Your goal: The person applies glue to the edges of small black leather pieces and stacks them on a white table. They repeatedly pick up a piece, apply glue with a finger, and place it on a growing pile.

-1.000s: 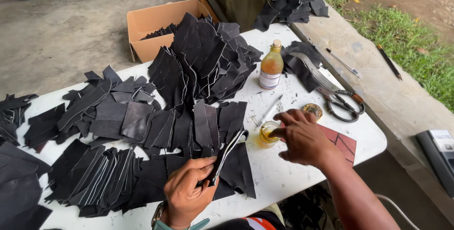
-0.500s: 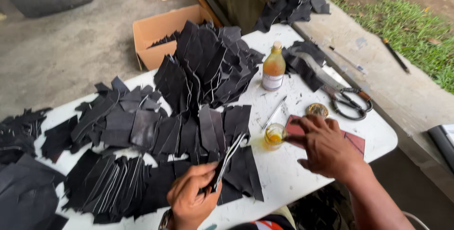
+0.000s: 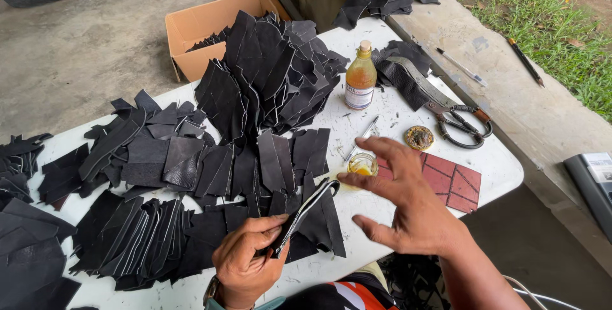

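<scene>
Fingers of the left hand [image 3: 245, 265] pinch a black leather piece [image 3: 306, 211]; right hand [image 3: 408, 205] fingers spread by the small glue jar [image 3: 362, 164]. Best dab glue gently.

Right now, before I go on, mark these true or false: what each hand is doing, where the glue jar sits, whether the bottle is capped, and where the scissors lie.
1. The left hand holds a folded black leather piece. True.
2. The right hand grips the scissors. False: it hovers open by the small jar; the scissors lie apart on the table.
3. The small jar holds yellowish liquid. True.
4. The amber bottle lies on its side. False: it stands upright.
5. The cardboard box sits on the table. False: it stands behind it.
</scene>
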